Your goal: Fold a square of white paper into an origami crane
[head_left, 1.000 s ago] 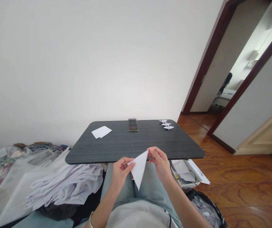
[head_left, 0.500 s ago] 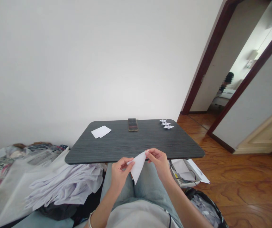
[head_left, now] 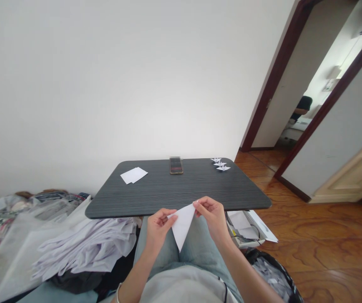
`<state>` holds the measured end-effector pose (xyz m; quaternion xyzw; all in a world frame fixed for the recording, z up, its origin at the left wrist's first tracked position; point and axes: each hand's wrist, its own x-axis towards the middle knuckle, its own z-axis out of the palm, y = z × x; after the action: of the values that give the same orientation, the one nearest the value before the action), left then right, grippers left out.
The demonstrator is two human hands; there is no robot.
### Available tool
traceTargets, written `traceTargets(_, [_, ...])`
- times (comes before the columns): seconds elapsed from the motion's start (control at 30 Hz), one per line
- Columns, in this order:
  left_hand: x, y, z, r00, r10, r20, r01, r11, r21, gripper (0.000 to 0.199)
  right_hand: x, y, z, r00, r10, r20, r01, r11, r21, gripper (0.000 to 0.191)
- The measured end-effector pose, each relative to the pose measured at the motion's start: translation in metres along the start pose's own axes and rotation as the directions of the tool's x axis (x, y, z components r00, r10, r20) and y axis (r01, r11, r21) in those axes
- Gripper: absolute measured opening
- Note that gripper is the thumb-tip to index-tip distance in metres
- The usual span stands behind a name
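Note:
A sheet of white paper [head_left: 182,224], folded to a triangle, hangs point down over my lap at the table's near edge. My left hand [head_left: 160,227] pinches its left corner between thumb and fingers. Its upper right corner is gripped by my right hand [head_left: 210,214]. Farther off on the dark table [head_left: 155,194] lie white paper sheets [head_left: 134,175] at the left, overlapping. Several small folded paper cranes [head_left: 220,164] stand in a row at the far right.
A phone [head_left: 176,165] rests at the table's far middle, by the wall. Piled white cloth [head_left: 86,248] lies to the left. On the right are a box with papers and cables [head_left: 246,229] and a black bag of scraps [head_left: 271,271]. Beyond the doorway a person is partly visible.
The folded paper has flattened and turned more toward me, its lower point dropping slightly. Both hands keep their hold on its corners.

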<state>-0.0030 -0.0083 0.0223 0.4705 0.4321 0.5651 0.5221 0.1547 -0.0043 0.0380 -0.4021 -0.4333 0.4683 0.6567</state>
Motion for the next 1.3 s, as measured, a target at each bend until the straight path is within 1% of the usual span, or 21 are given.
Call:
traceTargets(0.2, [-0.001,0.002,0.000,1.000,0.001,0.017,-0.001,1.000,-0.004,0.025,-0.003,-0.009,0.000,1.000,-0.016,0.005,0.016,1.000,-0.013,0.019])
traceTargets(0.43, [-0.002,0.004,-0.003,0.999,-0.011,0.036,0.011,1.000,-0.008,0.026,-0.006,-0.013,-0.003,0.998,-0.010,0.055,0.009,1.000,0.008,0.017])
traceTargets(0.57, [-0.001,0.005,-0.003,0.999,0.009,0.031,-0.010,1.000,0.025,0.027,-0.004,-0.013,-0.003,0.999,0.002,0.043,-0.002,1.000,0.006,0.018])
traceTargets(0.73, [0.000,0.007,0.001,0.998,0.041,0.044,-0.044,0.998,0.050,0.026,-0.002,-0.011,-0.001,1.000,0.002,0.017,-0.001,1.000,-0.008,0.019])
traceTargets(0.9, [-0.001,0.008,0.005,0.997,0.015,0.075,-0.022,0.996,0.087,0.026,-0.002,-0.007,-0.001,1.000,-0.001,-0.011,0.001,1.000,0.000,0.019])
traceTargets(1.0, [-0.001,0.006,0.005,0.998,0.012,0.060,-0.019,0.994,0.107,0.024,-0.002,-0.006,0.000,1.000,0.006,-0.005,-0.006,1.000,0.024,0.020])
traceTargets(1.13, [0.000,0.005,0.004,1.000,0.021,0.023,-0.023,0.995,0.100,0.024,-0.004,-0.006,0.000,0.999,0.012,0.043,-0.013,0.999,0.040,0.021])
traceTargets(1.3, [-0.001,0.006,0.004,1.000,0.011,0.027,-0.013,0.997,0.070,0.022,-0.005,-0.008,0.002,0.999,-0.002,0.046,0.001,1.000,0.023,0.019])
